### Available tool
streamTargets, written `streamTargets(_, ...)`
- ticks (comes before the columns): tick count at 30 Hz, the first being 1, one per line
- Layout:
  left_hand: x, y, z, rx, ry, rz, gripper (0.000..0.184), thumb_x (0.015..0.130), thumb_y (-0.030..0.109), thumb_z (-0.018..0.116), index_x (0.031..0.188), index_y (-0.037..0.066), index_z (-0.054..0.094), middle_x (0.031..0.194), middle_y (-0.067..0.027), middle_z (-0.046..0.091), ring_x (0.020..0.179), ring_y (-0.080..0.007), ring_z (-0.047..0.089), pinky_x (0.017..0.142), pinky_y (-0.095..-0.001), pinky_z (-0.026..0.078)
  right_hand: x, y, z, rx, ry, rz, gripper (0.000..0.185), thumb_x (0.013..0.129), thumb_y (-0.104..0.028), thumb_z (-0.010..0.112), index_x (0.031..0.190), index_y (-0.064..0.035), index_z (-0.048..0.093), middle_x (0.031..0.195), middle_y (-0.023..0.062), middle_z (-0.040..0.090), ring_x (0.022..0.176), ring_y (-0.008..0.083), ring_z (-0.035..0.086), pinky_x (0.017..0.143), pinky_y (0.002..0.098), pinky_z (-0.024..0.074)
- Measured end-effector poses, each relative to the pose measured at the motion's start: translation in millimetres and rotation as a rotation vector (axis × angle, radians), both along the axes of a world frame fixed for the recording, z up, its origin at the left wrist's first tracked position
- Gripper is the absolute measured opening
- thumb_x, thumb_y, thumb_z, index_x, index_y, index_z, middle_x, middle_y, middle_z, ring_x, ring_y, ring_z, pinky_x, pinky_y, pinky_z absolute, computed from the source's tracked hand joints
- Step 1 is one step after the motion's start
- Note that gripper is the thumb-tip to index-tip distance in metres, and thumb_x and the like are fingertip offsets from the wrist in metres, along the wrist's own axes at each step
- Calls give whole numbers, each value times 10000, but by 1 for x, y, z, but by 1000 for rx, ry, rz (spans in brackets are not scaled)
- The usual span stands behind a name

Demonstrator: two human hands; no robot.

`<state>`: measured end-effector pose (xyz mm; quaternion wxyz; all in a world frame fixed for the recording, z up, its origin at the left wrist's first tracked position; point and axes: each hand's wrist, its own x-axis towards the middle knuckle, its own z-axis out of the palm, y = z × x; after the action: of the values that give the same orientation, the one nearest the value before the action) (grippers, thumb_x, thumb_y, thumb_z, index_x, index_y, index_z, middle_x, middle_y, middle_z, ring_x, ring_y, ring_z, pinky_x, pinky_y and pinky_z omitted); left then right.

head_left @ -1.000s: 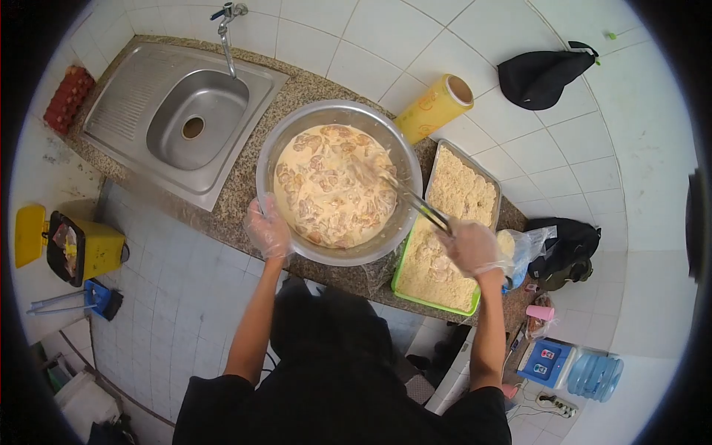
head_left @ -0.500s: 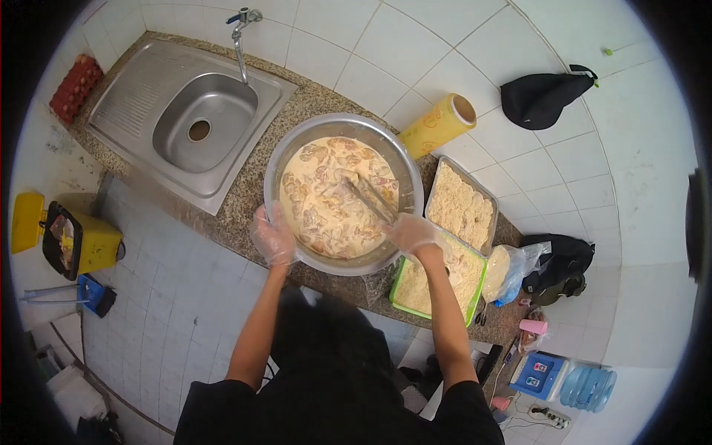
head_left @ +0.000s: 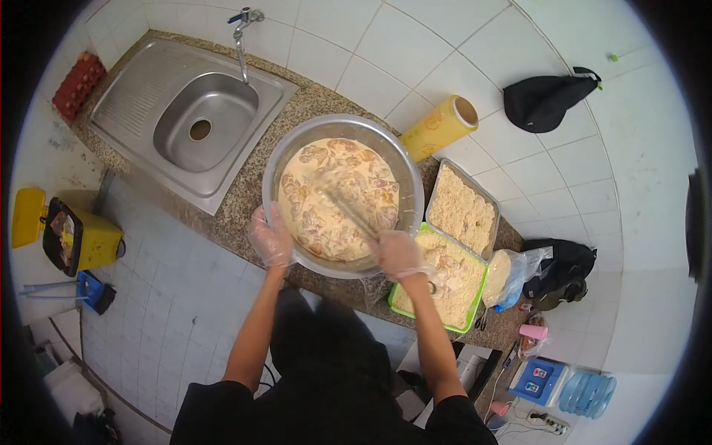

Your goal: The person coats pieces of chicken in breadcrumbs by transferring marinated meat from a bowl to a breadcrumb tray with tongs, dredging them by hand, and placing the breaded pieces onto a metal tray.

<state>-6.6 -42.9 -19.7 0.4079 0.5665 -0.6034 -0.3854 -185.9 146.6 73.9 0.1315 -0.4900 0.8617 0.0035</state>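
1. Head view: the metal bowl [head_left: 417, 178] is set close to the near edge of the table [head_left: 315, 98], within easy reach, with the green tray [head_left: 478, 295] just beside it, probably for short transfers.
2. The bowl's rim is met at its near left side by the bent fingers of the left hand [head_left: 272, 241], presumably for steadying; how firmly it is pinched cannot be told.
3. The tongs [head_left: 351, 212] are enclosed by the closely curled fingers of the right hand [head_left: 400, 256] and slanted into the pale mixture [head_left: 341, 185], apparently so that the glove is kept above it.
4. The tongs' tips are blurred in the mixture; whether a piece is pinched there cannot be told.
5. The green tray is partly covered by the right wrist, and the bowl's base is hidden.
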Motion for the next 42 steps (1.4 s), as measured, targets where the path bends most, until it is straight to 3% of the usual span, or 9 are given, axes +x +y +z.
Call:
streamTargets(6, 1, 5, 7, -52, -97, 5, 286, 984, 262, 654, 1011, -19, 706, 891, -231, 722, 812, -403, 689, 746, -474, 515, 1, 14, -7, -191, -239, -63, 460, 1010, -443, 568, 885, -13, 674, 825, 242, 686, 799, 413, 679, 731, 497, 525)
streamTargets(12, -2, 12, 19, 5, -53, 42, 310, 986, 284, 645, 1019, -13, 724, 917, -230, 729, 859, -379, 701, 784, -475, 518, -38, 89, 57, -206, -697, -375, 531, 979, -527, 624, 984, -2, 694, 695, 100, 632, 613, 199, 617, 574, 385, 472)
streamTargets(19, 36, 62, -40, -217, -186, 128, 457, 1068, 357, 507, 1153, -57, 682, 1088, -260, 697, 1038, -354, 668, 912, -438, 502, -87, 272, 111, -126, -654, -609, 462, 984, -490, 638, 1015, -36, 718, 630, 49, 609, 555, 140, 571, 532, 344, 450)
streamTargets(22, 55, 146, -24, -16, -169, 84, 474, 1095, 349, 467, 1230, -73, 637, 1183, -246, 678, 1117, -356, 641, 972, -441, 481, -103, 356, 118, -128, -526, -543, 375, 1017, -416, 621, 938, -51, 658, 602, 6, 581, 462, 87, 513, 445, 283, 387)
streamTargets(26, 62, 242, -34, 8, -342, 111, 440, 1059, 311, 546, 1224, -84, 644, 1224, -245, 680, 1130, -361, 641, 1003, -439, 474, -102, 431, 135, -6, -244, -598, 431, 1000, -435, 620, 954, -7, 653, 602, 91, 587, 533, 190, 599, 532, 362, 463)
streamTargets(27, 59, 258, -34, 67, -373, 108, 431, 1046, 301, 565, 1218, -86, 648, 1228, -243, 682, 1133, -361, 642, 1005, -440, 474, -99, 439, 138, 34, -186, -627, 454, 990, -455, 615, 953, -4, 651, 675, 165, 643, 674, 307, 688, 643, 439, 515)
streamTargets(33, 25, 298, -23, 53, -337, -89, 336, 988, 235, 641, 1141, -62, 678, 1148, -204, 708, 1073, -325, 656, 965, -424, 493, -80, 473, 117, 307, 105, -539, 341, 918, -390, 674, 947, -51, 666, 911, 244, 711, 909, 419, 695, 809, 518, 538)
streamTargets(38, -5, 296, -9, -116, -265, -323, 195, 962, 143, 663, 1075, -12, 695, 1037, -174, 708, 989, -287, 671, 893, -397, 515, -64, 415, 126, 78, -144, -515, 302, 852, -221, 664, 1093, -43, 630, 905, 224, 717, 892, 422, 698, 829, 514, 552)
streamTargets(42, -40, 292, -7, -165, -110, -658, 136, 924, 120, 674, 1005, 14, 700, 934, -146, 714, 829, -275, 659, 775, -405, 533, -38, 281, 79, -57, -372, -238, 699, 825, -318, 683, 1394, 11, 446, 1002, 265, 699, 989, 451, 686, 875, 512, 544)
